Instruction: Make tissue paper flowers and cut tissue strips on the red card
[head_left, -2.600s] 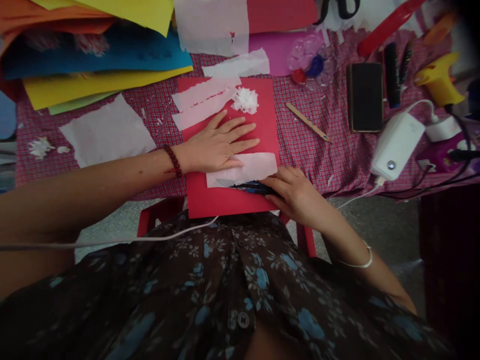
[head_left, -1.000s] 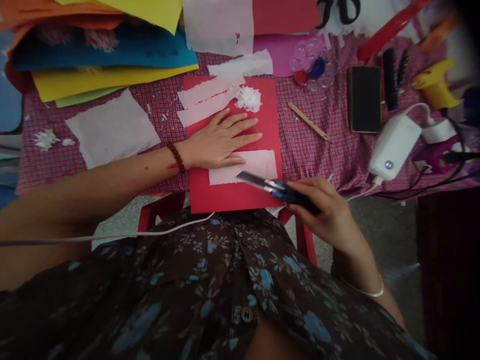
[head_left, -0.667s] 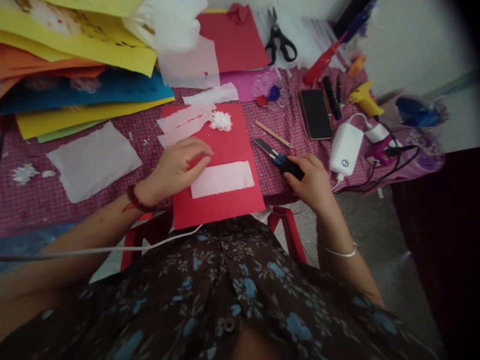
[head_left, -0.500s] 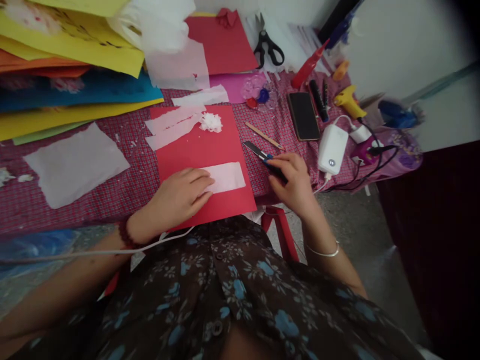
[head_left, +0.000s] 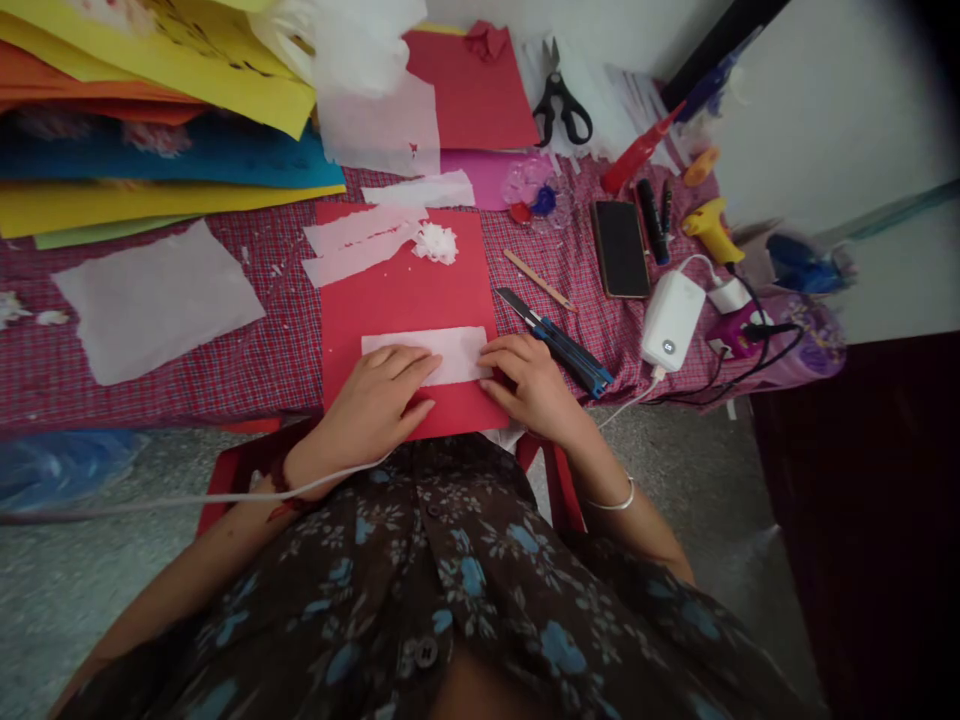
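A folded-looking white paper strip lies across a red sheet of card before me. My left hand rests on the strip's left part, its fingers stretched out and lying on it, thumb apart on the card. At the strip's right end, the fingertips of my right hand touch the paper, thumb apart from the fingers. A blue and black utility knife, blade out, lies on the cloth just right of that hand. Higher on the card are a shredded white paper tuft and torn white strips.
A thin wooden stick, a phone, a white power bank with cables and a yellow glue gun lie right. Scissors are at the back. Coloured sheets and white paper lie left.
My right hand has let go of the utility knife, leaving it on the cloth, and has moved left onto the strip's right end. My left hand stays on the strip.
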